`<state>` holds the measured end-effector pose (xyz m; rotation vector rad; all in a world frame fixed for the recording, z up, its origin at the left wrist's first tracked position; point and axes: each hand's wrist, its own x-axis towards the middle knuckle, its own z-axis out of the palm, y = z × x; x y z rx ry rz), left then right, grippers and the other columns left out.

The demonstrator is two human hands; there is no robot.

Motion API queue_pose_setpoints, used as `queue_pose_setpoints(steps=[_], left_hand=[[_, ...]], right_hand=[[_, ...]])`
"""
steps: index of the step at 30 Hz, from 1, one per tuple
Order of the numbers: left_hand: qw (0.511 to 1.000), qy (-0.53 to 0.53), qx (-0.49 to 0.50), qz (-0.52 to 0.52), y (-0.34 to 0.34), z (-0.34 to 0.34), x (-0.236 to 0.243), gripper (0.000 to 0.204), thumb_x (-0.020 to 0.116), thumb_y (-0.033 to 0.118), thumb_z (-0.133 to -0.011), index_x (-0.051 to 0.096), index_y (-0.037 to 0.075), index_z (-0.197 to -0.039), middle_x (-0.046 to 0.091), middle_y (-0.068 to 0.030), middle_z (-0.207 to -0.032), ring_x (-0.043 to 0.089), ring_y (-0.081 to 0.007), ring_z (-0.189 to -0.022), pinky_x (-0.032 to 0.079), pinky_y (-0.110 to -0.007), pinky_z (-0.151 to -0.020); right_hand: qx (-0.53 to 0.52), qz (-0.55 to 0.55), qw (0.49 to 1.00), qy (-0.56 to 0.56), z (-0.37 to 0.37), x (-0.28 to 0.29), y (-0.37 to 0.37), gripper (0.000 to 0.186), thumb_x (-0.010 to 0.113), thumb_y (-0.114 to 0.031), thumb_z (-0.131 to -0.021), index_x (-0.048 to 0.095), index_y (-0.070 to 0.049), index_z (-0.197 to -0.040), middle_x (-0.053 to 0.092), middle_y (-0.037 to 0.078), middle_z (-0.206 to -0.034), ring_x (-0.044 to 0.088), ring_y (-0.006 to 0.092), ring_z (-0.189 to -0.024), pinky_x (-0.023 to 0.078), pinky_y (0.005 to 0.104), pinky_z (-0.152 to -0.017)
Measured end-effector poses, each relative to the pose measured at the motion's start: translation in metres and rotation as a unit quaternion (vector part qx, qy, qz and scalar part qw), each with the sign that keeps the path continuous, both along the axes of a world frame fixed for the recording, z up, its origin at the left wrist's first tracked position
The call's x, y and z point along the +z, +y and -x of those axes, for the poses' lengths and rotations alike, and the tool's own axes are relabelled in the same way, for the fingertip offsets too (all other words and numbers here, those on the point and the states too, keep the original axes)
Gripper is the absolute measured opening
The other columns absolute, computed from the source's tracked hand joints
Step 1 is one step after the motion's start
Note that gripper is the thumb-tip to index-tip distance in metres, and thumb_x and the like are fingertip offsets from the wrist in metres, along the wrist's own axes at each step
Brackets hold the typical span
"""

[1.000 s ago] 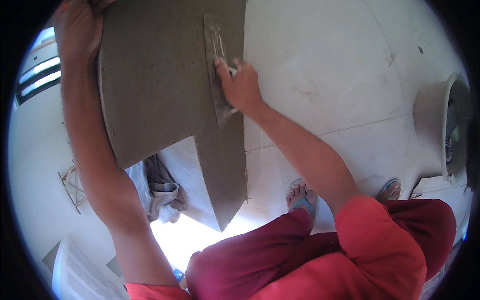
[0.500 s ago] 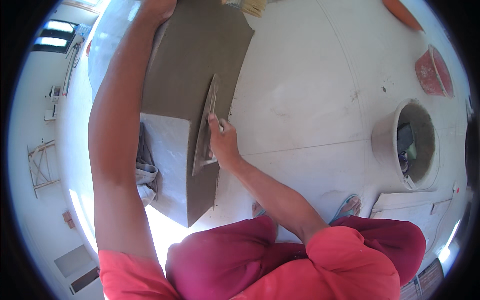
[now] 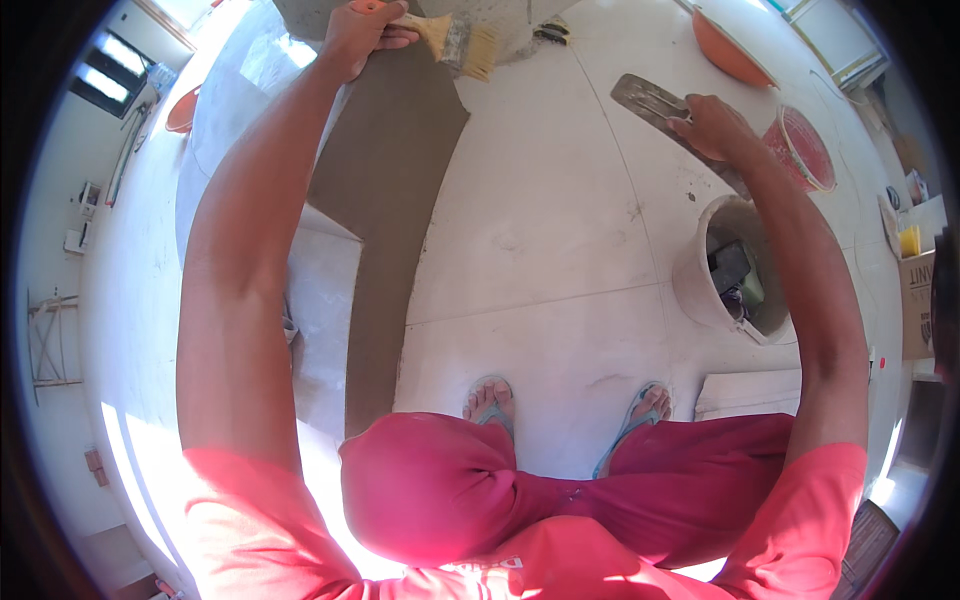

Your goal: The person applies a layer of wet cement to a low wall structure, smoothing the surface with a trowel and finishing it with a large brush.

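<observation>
My left hand (image 3: pixel 366 38) is closed round the wooden handle of a wide paintbrush (image 3: pixel 455 45), its pale bristles pointing right. The brush is over the far end of a slab side coated in smooth grey-brown mortar (image 3: pixel 385 170). Out to the right, my right hand (image 3: pixel 712 128) grips a flat steel plastering trowel (image 3: pixel 645 100), held above the floor and away from the mortar. The pale top face of the slab (image 3: pixel 325 290) lies to the left of the coated side, partly behind my left forearm.
At right stand a grey bucket (image 3: pixel 690 275) with tools inside and a red bucket (image 3: pixel 800 150). An orange basin (image 3: pixel 730 50) sits farther off. A cardboard box (image 3: pixel 916 305) is at the right edge. A pale board (image 3: pixel 745 395) lies beside my right foot.
My right hand has lifted the trowel off the mortar and swung it far to the right. The left hand and brush now show more fully at the top.
</observation>
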<state>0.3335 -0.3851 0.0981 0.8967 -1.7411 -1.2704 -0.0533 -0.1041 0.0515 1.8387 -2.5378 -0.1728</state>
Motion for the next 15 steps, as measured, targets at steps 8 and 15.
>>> queue_pose_setpoints(steps=[8,15], left_hand=[[0.987,-0.081,-0.14,-0.02,0.125,0.1,-0.006,0.023,0.073,0.018,-0.095,0.066,-0.004,-0.093,0.072,-0.0147,-0.088,0.076,-0.021,-0.078,0.064,-0.029,-0.072],[0.944,-0.06,-0.324,-0.025,0.266,0.229,-0.052,0.02,0.073,0.015,-0.094,0.063,-0.002,-0.087,0.071,-0.0118,-0.083,0.076,-0.0184,-0.075,0.063,-0.029,-0.069]], right_hand=[[-0.189,0.055,0.979,-0.054,0.119,-0.006,0.054,0.056,0.064,-0.046,-0.097,0.067,0.003,-0.123,0.071,0.024,-0.121,0.067,0.0404,-0.116,0.053,0.0502,-0.097],[-0.162,0.164,0.967,-0.108,0.13,-0.033,0.012,0.055,0.065,-0.044,-0.097,0.067,0.01,-0.108,0.073,0.025,-0.101,0.071,0.037,-0.079,0.058,0.0468,-0.07]])
